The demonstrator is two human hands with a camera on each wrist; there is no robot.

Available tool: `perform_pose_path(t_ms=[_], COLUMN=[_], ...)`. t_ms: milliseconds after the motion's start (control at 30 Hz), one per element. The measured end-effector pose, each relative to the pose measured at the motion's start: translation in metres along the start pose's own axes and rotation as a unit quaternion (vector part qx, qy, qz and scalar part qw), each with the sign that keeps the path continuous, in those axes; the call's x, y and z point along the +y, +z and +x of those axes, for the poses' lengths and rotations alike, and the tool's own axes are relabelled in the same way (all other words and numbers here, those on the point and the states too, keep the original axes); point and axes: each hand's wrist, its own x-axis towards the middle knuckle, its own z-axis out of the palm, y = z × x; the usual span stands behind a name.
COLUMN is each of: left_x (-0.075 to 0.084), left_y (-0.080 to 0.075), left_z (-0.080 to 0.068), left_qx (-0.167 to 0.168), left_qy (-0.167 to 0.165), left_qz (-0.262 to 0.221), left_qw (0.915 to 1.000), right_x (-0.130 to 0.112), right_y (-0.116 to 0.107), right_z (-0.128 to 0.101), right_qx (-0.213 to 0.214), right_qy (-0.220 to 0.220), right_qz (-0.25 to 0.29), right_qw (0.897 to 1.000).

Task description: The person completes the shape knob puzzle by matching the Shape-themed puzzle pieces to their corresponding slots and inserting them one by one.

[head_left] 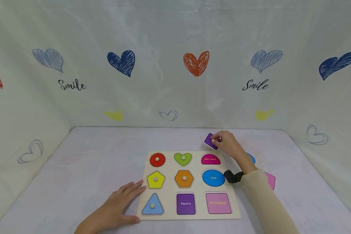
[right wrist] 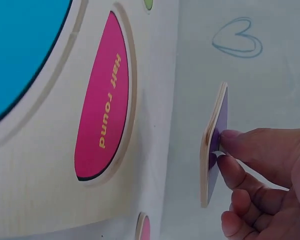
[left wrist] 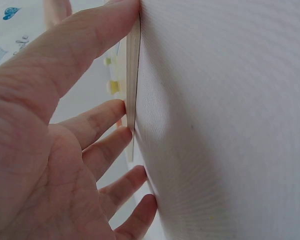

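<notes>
Purple square piece [head_left: 210, 141] is pinched by its knob in right hand [head_left: 226, 143], lifted beyond puzzle board [head_left: 169, 188]; left hand [head_left: 120, 204] is laid flat, steadying board. Alignment over empty square recess [head_left: 186, 203] is judged next.

The head camera looks down from above at the whole puzzle board [head_left: 190, 216]. Both wrist cameras sit very close, seeing its edge too.

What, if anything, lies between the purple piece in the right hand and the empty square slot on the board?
Nothing visible blocks it. The right hand pinches the purple piece by its knob, beyond the board's far edge. The square slot in the near row is open. The left hand rests at the board's left edge, clear of it.
</notes>
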Motion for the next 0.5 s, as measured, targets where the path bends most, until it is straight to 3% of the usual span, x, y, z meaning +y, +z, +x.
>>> perform_pose_path(t_ms=[333, 500], left_x=[0.001, 0.001], left_y=[0.000, 0.001], left_z=[0.000, 0.000], left_qx=[-0.004, -0.005], left_qy=[-0.007, -0.015], left_qz=[-0.004, -0.004], left_qw=[1.0000, 0.9999], right_x=[-0.026, -0.039], right_y=[-0.006, -0.007], right_z=[-0.040, -0.057], right_qx=[0.038, 0.034], right_qy=[-0.025, -0.010], right_qz=[0.013, 0.020], right_qw=[0.999, 0.999])
